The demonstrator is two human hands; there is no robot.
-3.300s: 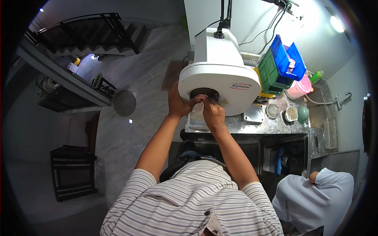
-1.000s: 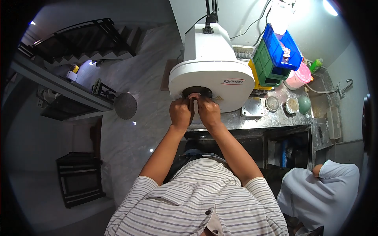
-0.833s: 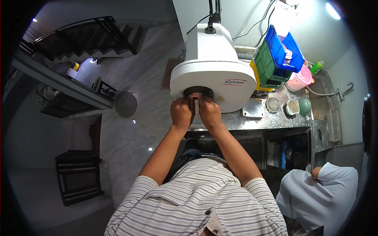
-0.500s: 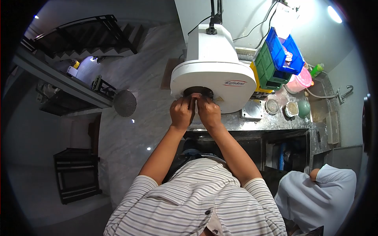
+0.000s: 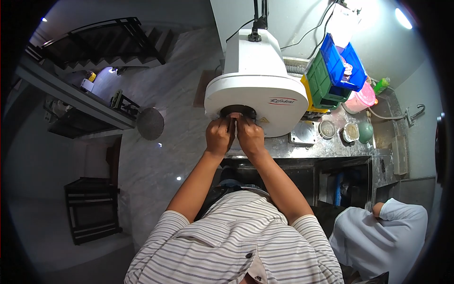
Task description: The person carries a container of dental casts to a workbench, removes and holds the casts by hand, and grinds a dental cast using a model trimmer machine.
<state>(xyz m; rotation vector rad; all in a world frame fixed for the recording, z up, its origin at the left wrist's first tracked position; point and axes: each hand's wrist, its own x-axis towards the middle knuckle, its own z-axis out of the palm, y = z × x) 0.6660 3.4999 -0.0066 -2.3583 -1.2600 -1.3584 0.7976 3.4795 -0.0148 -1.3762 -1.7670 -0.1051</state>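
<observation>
A white machine (image 5: 283,116) marked "Refodent" stands in front of me, with a dark round opening (image 5: 246,112) low in its face. At that opening, both hands are close together with fingers curled inward. My left hand (image 5: 219,137) and my right hand (image 5: 251,136) grip a small reddish-brown piece (image 5: 234,115) between them. Only its top edge shows; the fingers cover the rest, so its exact kind cannot be made out. The fingertips lie at the lower rim of the opening, partly in shadow.
On the metal counter (image 5: 302,150) right of the machine are a metal plate (image 5: 304,132), small bowls, a green bin (image 5: 322,80), a blue bin (image 5: 349,75) and a pink tub (image 5: 362,98). A tap (image 5: 416,111) is farther right. A person in white (image 5: 378,236) is at lower right.
Both hands stay at the opening with the reddish-brown piece; the left has shifted very slightly. The person in white has barely moved.
</observation>
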